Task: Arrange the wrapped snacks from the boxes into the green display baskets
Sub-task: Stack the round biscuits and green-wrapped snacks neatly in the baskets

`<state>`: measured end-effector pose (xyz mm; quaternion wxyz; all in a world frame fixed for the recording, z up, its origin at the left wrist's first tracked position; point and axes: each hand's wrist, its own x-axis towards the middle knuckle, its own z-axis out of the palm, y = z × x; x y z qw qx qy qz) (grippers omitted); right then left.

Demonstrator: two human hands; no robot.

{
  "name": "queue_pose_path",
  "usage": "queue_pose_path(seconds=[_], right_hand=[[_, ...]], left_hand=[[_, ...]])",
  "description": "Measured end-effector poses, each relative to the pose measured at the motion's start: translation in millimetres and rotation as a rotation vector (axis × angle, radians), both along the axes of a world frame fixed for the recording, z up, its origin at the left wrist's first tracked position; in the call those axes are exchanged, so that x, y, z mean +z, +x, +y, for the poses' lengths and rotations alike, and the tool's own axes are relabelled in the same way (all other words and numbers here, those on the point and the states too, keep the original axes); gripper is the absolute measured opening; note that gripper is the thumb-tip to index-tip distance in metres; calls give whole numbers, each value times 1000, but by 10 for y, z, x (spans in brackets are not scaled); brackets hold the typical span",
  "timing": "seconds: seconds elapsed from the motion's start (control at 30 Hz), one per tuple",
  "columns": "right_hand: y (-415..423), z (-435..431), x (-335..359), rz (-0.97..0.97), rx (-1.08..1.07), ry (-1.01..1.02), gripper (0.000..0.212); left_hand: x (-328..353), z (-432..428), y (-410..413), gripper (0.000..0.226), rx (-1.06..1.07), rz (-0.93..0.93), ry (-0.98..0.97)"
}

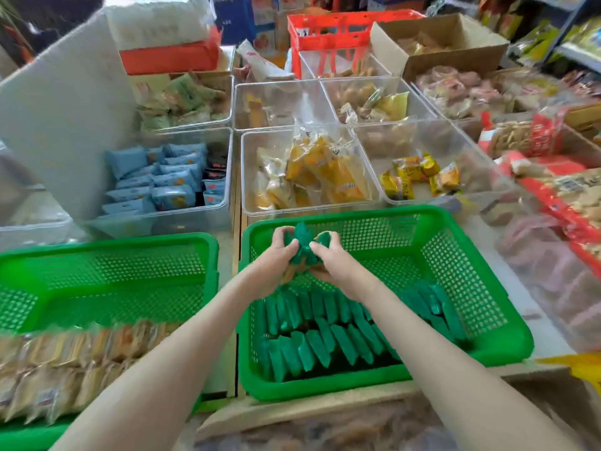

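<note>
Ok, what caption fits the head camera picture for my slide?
Left hand and right hand hold green snacks over a green basket.

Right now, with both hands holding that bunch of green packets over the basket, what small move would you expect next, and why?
Probably lowering the bunch of green packets into the green basket, just behind the rows standing there. The left hand and right hand both grip it above the basket's bare far half, while the near half is filled.
</note>
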<state>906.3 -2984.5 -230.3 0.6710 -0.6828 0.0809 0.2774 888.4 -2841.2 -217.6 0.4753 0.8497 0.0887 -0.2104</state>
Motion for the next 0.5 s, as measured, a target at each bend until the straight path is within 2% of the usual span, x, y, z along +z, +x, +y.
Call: queue_pose_path(seconds=[0.07, 0.13, 0.23, 0.33, 0.4, 0.5], right_hand=[[80, 71, -109, -3, 25, -27, 50], [121, 112, -183, 7, 51, -61, 50], [158, 166, -253, -4, 147, -189, 53], [198, 201, -292, -10, 315, -374, 62], [212, 225, -304, 39, 401, -410, 63], [245, 213, -320, 75, 477, -377, 55]], left_hand=[[-37, 73, 94, 29, -36, -68, 31], [-92, 117, 178, 22, -69, -114, 90], [-188, 210, 259, 26, -92, -100, 100], [-173, 271, 275, 39, -178, -46, 154], [-131, 275, 260, 46, -319, -70, 316], [-116, 341, 311, 42, -547, -197, 745]])
